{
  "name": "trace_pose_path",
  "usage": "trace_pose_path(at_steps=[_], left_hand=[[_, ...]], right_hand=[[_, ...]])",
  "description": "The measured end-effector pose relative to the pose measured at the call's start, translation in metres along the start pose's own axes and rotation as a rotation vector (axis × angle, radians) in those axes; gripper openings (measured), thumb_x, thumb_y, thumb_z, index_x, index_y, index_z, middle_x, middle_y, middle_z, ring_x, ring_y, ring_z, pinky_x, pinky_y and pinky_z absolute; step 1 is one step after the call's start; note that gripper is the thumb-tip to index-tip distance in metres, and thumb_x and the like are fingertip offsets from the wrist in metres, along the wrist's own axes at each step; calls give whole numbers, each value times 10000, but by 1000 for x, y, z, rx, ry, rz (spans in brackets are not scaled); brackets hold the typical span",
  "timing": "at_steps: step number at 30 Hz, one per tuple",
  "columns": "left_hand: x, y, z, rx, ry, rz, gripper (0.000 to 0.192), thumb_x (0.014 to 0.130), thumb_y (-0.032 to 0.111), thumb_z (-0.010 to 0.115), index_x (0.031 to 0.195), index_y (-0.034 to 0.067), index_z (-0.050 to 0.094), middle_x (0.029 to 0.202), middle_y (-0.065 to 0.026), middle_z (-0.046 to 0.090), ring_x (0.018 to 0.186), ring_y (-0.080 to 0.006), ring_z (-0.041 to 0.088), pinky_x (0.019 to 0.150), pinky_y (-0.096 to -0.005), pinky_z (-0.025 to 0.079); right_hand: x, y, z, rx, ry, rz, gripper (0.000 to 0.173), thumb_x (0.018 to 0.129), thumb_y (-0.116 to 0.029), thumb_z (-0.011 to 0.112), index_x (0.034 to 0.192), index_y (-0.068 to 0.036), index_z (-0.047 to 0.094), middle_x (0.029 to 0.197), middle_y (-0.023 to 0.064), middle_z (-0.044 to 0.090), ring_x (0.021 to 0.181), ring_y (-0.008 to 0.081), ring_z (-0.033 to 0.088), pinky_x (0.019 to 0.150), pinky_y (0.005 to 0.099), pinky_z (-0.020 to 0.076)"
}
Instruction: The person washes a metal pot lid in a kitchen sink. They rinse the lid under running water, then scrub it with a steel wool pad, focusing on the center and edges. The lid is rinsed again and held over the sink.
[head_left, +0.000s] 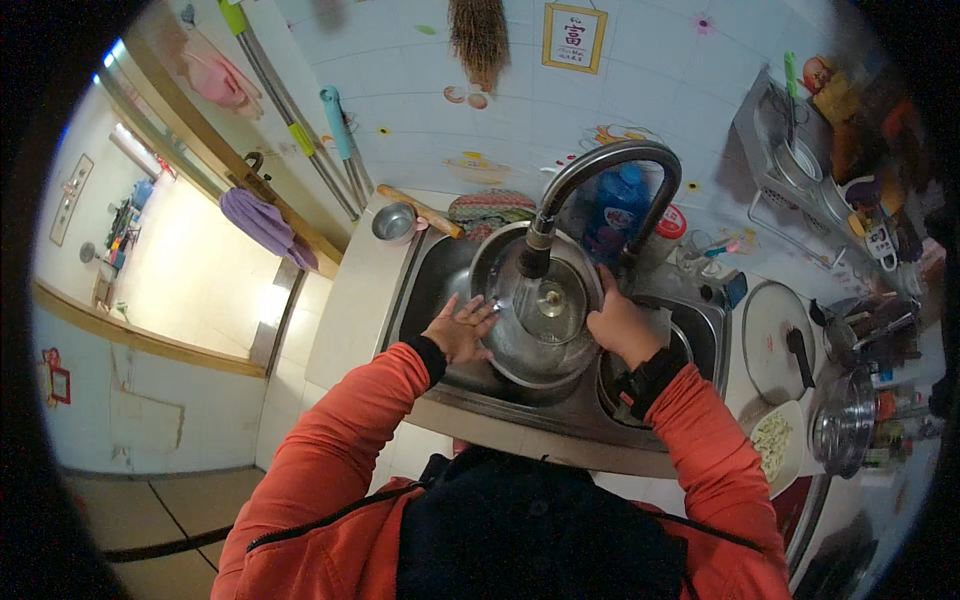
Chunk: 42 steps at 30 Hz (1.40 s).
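Observation:
A round metal pan (540, 360) is tilted in the left basin of the steel sink (480, 401), beneath the curved faucet (600, 154). My right hand (624, 322) grips the pan's right rim. At the lower left rim, my left hand (461, 330) has its fingers spread and holds nothing; whether it touches the pan I cannot tell. Water appears to be in the pan, around a round fitting seen at its middle. Partly hidden by my right forearm, another round vessel (611, 382) sits in the right basin.
A small metal bowl (394, 223) and a wooden rolling pin (421, 212) lie behind the sink's left corner. A blue bottle (619, 202) and a red-lidded jar (667, 225) stand behind the faucet. Rightward are a glass lid (772, 345) and a bowl of pale food pieces (787, 457).

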<state>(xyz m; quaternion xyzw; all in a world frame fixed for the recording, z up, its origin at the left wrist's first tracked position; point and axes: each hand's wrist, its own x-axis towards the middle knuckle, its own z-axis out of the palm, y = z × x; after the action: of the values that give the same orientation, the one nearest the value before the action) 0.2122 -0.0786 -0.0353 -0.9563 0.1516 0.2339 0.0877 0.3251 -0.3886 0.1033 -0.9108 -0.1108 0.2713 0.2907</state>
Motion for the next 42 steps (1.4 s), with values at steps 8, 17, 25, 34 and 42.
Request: trace_pose_path(at_steps=[8,17,25,34,42], left_hand=[[6,-2,-13,344,-11,-11,1205,862,933,389,1690,85,169,1777,-96,118,1639,-257,91,1311,-495,16],[14,85,10,-478,-119,184,1020,917,838,470,1692,235,194,1746,-194,169,1611,-361,180,1292,-563,134],[5,10,5,-45,-162,54,871,960,813,422,1643,274,365,1756,-119,195,1615,-323,189,1300,-562,109],[-1,68,19,-783,-197,390,805,1016,775,294,1675,313,261,1772,-44,161,1628,-302,146,1289,-611,91],[-8,29,3,4,-103,30,800,1012,755,370,1668,305,283,1759,-73,209,1603,-339,227,1280,-627,107]], right_hand=[[-9,29,29,140,162,-181,866,922,-104,516,1698,-139,134,1331,329,642,1084,489,673,961,521,509],[2,29,70,257,327,-122,845,954,-116,563,1685,-123,138,1163,347,699,1030,522,698,915,527,545],[9,47,79,246,325,-137,860,913,-99,574,1672,-120,170,1281,326,671,1118,516,673,1007,538,518],[11,46,105,375,329,-48,768,902,-111,577,1603,-109,264,1289,322,666,1151,513,664,1014,550,512],[9,53,97,325,278,-46,774,918,-135,613,1605,-81,260,1338,300,653,1185,492,659,1038,541,501]])
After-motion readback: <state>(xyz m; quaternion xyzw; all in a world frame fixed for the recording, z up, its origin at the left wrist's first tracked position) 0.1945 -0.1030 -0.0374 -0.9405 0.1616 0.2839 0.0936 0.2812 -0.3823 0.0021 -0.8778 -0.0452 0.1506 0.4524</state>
